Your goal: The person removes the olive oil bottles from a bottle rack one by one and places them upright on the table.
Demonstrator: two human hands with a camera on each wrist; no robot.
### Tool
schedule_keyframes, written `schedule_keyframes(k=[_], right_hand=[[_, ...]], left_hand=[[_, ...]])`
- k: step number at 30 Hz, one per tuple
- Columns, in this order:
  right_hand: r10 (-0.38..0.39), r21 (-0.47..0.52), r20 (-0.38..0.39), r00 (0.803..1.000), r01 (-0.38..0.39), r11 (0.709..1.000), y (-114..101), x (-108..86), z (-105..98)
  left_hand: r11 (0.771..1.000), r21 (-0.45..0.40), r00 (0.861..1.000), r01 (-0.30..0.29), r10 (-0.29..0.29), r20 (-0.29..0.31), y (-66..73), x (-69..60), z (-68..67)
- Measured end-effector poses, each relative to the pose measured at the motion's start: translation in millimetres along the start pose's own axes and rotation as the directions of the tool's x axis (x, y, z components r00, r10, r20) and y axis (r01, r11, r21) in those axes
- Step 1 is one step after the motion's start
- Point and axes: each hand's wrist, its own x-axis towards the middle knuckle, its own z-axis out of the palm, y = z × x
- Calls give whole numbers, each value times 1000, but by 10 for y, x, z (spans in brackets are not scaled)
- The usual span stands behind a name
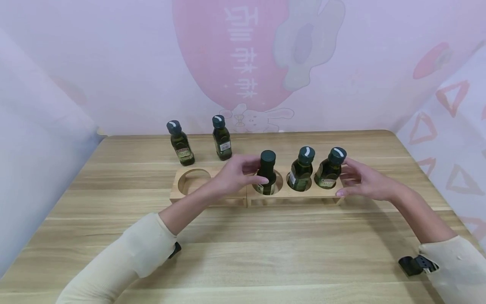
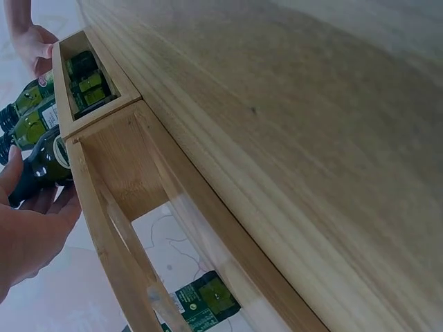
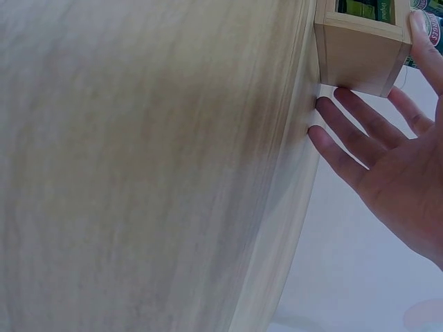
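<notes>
Left hand (image 1: 236, 174) grips the bottle (image 1: 268, 169) between thumb and fingers, long axis near upright in the wooden rack (image 1: 284, 194). Right hand (image 1: 366, 180) farther off, fingers loosely spread at rack's end.

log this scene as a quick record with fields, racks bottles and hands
racks: left rack and right rack, wooden, end to end on the table
right rack bottles: left bottle, middle bottle and right bottle, each at its own round hole
left rack: outermost hole holds no bottle; the rest is partly hidden by the arm
loose bottles: two, standing behind the left rack
left hand: grips the left bottle
right hand: at the right rack's outer end, thumb touching it
left bottle fully seated: cannot tell
</notes>
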Motion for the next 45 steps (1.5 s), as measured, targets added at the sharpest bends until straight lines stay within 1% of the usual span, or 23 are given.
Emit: schedule_keyframes(k=[5, 10, 17, 21, 28, 37, 45], right_hand=[[5, -12, -5, 1000, -5, 1000, 3, -3, -3], [11, -10, 0, 1000, -11, 1000, -3, -6, -3], [25, -3, -3, 1000, -25, 1000, 1, -8, 1], [35, 0, -3, 999, -35, 999, -6, -12, -1], [36, -4, -3, 999, -36, 999, -17, -15, 1], [42, 1, 3, 999, -42, 999, -28, -19, 6], [42, 1, 2, 999, -42, 999, -19, -19, 4]], left_hand=[[1000, 13, 1000, 21, -20, -10, -12, 12, 19], [1000, 19, 1000, 24, -24, -7, -26, 37, 43], [996, 43, 996, 77, -76, -37, 8, 54, 64], [995, 34, 995, 90, -89, -43, 18, 60, 66], [991, -9, 990, 132, -132, -48, 34, 63, 65], [990, -32, 989, 136, -137, -53, 23, 65, 64], [991, -21, 990, 129, -130, -61, 11, 76, 74]])
